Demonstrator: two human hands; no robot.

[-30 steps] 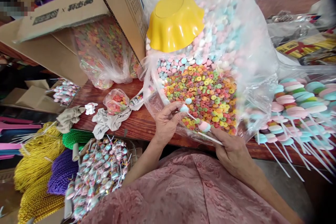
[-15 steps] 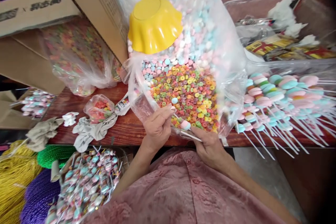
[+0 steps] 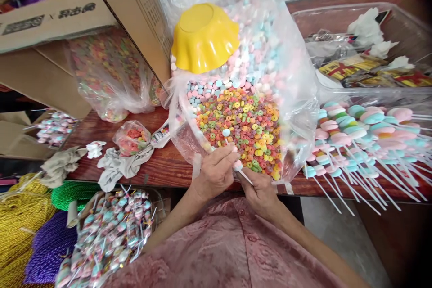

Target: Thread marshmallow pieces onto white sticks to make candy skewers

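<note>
My left hand and my right hand meet at the table's front edge over a thin white stick. The right hand grips the stick's lower end. My left fingers pinch a pink candy on it, with a blue candy at the tip. Just beyond the hands lies an open clear plastic bag full of coloured ring candies and pastel round candies. A yellow bowl rests upside down on the bag.
Finished candy sticks are heaped on the right of the wooden table. A cardboard box with another candy bag stands at the back left. Grey cloths, a small candy bag, wrapped lollipops and coils of cord lie at left.
My hands have drawn closer together and nearer my body. The right hand slid up the stick, and the pink candy now sits against my left fingers. The view shifted slightly.
</note>
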